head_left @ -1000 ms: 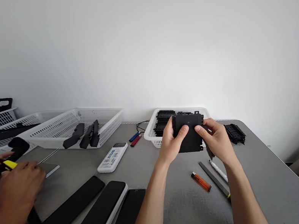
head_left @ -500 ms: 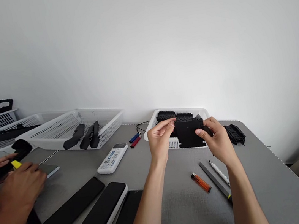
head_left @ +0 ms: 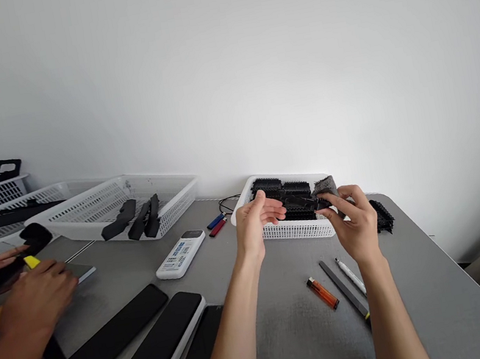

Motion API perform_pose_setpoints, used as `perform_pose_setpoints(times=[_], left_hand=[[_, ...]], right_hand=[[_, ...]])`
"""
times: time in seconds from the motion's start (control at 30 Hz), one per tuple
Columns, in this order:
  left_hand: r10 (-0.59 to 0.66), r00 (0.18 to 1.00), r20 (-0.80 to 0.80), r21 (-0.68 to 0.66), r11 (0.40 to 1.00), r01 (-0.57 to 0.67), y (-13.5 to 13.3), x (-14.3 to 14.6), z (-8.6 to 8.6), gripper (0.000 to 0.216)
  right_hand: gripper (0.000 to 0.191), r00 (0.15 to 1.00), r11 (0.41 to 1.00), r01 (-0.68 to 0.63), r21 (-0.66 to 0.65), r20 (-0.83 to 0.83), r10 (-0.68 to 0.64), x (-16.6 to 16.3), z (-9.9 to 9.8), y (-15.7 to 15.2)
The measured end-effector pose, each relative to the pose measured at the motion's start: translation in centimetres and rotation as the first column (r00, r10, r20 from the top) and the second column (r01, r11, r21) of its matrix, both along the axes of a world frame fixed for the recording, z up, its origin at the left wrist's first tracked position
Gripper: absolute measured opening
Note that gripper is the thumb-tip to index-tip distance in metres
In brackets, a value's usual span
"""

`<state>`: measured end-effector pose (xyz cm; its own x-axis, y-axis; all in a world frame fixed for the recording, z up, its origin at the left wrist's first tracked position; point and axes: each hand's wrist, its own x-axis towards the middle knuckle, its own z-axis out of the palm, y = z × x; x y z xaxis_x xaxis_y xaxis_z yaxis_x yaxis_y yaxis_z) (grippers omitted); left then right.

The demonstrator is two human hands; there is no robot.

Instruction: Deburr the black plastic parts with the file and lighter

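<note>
My right hand (head_left: 356,218) grips a flat black plastic part (head_left: 300,201), turned nearly edge-on over the white basket at the back. A grey fuzzy piece (head_left: 324,184) sticks up at the same fingertips; whether it is pinched along with the part I cannot tell. To the left, my left hand (head_left: 253,227) is open, thumb up and fingers stretched toward the part, apparently not holding anything. Beneath both hands stands the white basket (head_left: 298,231), with several black ridged parts (head_left: 266,185) in it.
Another black ridged part (head_left: 383,216) lies right of the basket. Nearer me are an orange lighter (head_left: 322,293), a grey bar (head_left: 343,289) and a white pen (head_left: 350,276). Long black panels (head_left: 158,348) and a white-cased device (head_left: 181,255) lie left. A co-worker's hand (head_left: 41,301) works at far left.
The black part has tipped from facing me to nearly edge-on in my right hand. My left hand has let go of its edge and opened. The grey fuzzy piece shows more.
</note>
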<state>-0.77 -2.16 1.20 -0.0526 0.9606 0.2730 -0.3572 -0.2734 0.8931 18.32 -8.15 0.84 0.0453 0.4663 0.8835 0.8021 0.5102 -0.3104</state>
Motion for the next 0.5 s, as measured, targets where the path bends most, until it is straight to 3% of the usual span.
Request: perform_pose_setpoints(times=[0.13, 0.23, 0.4, 0.5], left_hand=[[-0.254, 0.967, -0.035, -0.024, 0.967, 0.253, -0.9, 0.3, 0.3, 0.061], [-0.359, 0.929, -0.093, -0.045, 0.933, 0.356, -1.6, 0.8, 0.5, 0.053], [-0.279, 0.960, -0.027, -0.038, 0.960, 0.278, -1.4, 1.2, 0.3, 0.031], [-0.226, 0.974, -0.022, -0.034, 0.974, 0.225, -0.9, 0.9, 0.2, 0.030]], right_hand=[[0.021, 0.994, 0.989, 0.062, 0.131, 0.083, -0.074, -0.4, 0.0, 0.1], [0.025, 0.988, 0.992, 0.035, 0.121, 0.144, -0.053, -0.8, -0.1, 0.2], [0.032, 0.978, 0.997, -0.060, 0.050, 0.203, 0.049, -1.6, -0.1, 0.6], [0.036, 0.990, 0.993, -0.111, 0.051, 0.089, 0.106, -2.0, -0.1, 0.7]])
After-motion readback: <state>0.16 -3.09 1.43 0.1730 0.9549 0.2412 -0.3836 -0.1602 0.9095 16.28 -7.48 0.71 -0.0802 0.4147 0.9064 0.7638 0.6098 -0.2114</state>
